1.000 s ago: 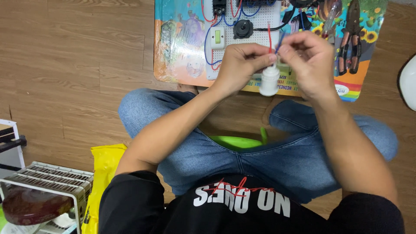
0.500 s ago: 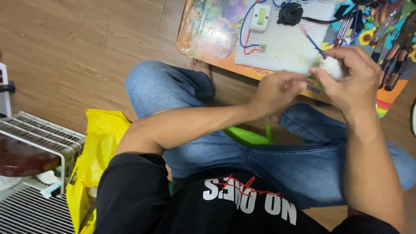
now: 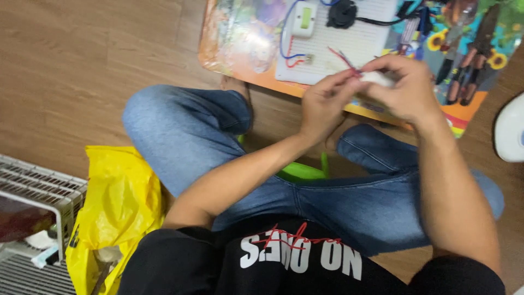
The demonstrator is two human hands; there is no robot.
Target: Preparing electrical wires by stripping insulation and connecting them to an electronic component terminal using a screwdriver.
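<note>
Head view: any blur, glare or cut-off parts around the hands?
Head view: even indoor light, no harsh glare; left hand and right hand slightly motion-soft, pinching a thin red wire; the white breadboard and colourful mat are cropped by the top edge.

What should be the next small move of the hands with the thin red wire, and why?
Probably the left hand should pinch the red wire closer to its free end while the right hand steadies the small white part. Both hands meet above the white board, fingertips together on the wire, and its loose end sticks out past them. Whether the end is bare is too small to tell.
</note>
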